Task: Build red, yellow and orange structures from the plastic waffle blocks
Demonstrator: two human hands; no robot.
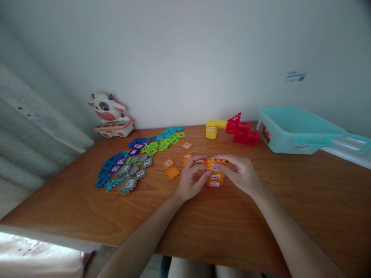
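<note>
An upright orange block structure (216, 177), built of interlocking toothed pieces with white window stickers, stands on the wooden table in front of me. My left hand (193, 178) grips its upper left side, thumb and fingers pinched near the top. On the upper right, my right hand (237, 170) closes around it with the thumb on the near face. Part of an orange piece with a sticker shows between the left fingers at the top. Loose orange pieces (172, 172) lie just left of my left hand, and another orange piece (187, 146) lies farther back.
Grey (129, 185), blue (111, 166), purple (118, 165) and green pieces (164, 144) spread across the left. A cow keyboard toy (111, 116) stands behind them. At the back are a yellow block build (211, 132), a red block build (243, 133) and a turquoise bin (301, 137).
</note>
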